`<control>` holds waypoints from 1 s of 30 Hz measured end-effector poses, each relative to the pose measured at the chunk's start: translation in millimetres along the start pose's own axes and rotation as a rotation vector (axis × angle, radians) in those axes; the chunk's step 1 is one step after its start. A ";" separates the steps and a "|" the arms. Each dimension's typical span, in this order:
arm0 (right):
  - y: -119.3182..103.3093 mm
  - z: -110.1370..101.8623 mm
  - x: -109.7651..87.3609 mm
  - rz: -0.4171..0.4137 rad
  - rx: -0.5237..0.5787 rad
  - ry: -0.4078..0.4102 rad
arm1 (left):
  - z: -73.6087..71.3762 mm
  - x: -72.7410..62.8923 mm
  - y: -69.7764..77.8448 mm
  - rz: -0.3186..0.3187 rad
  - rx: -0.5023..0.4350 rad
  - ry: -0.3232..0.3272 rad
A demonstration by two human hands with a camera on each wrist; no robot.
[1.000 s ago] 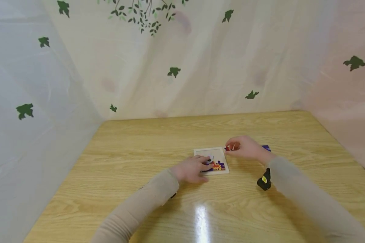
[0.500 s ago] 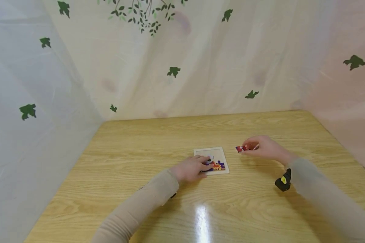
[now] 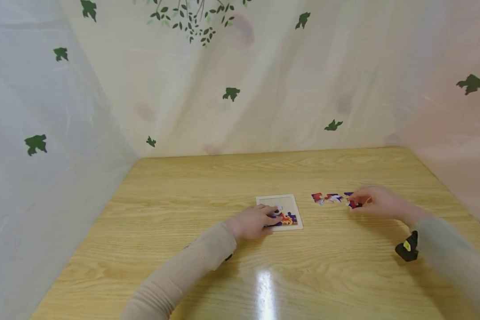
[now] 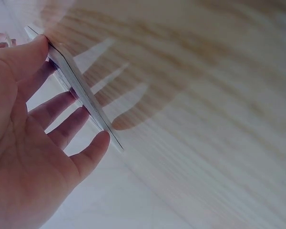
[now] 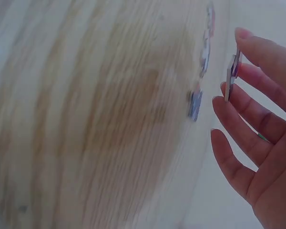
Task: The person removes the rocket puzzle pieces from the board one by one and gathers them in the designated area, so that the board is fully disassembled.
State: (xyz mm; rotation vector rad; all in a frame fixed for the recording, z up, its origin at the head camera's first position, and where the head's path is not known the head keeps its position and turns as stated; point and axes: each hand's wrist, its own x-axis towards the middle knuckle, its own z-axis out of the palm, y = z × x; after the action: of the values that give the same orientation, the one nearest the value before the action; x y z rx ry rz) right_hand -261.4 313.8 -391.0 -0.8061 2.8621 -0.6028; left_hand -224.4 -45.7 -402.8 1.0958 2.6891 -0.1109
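Observation:
My left hand (image 3: 251, 222) lies on a small pale-framed jigsaw board (image 3: 298, 213), its fingers extended over the surface. In the left wrist view the thumb touches one edge of the board (image 4: 81, 78) and the fingertips reach its face. Joined pieces with a purple and orange picture (image 3: 290, 218) fill the near part of the board, partly covered by that hand. Well to the right, my right hand (image 3: 384, 203) pinches a red and purple puzzle piece (image 3: 354, 203) between thumb and fingers. The right wrist view has this puzzle piece (image 5: 232, 78) raised off the table.
Between the board and my right hand lie loose pieces: a red one (image 3: 317, 198), a white and purple one (image 3: 334, 198), and a purple one (image 3: 347, 194) partly hidden by the hand. Wooden table (image 3: 176, 191) surrounds them, with a curtain (image 3: 264, 120) behind.
My right hand has moved right, from beside the board to past the loose pieces, uncovering them. A puzzle piece is in its fingers. The left hand has stayed on the board.

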 end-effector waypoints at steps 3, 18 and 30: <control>4.5 -1.1 -4.8 -0.004 -0.038 -0.024 | 1.4 0.8 -0.4 0.004 0.000 0.007; 7.1 4.4 -8.8 -0.082 -0.152 -0.040 | -0.5 0.1 0.4 0.004 0.016 0.009; 10.1 13.1 -9.4 -0.085 -0.172 -0.055 | -1.0 -2.2 4.8 -0.010 0.016 -0.013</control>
State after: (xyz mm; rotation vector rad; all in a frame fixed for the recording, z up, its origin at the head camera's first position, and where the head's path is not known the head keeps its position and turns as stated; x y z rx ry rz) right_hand -255.5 322.0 -407.1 -0.9578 2.8704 -0.3396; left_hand -219.6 -43.6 -401.1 1.0829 2.6866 -0.1417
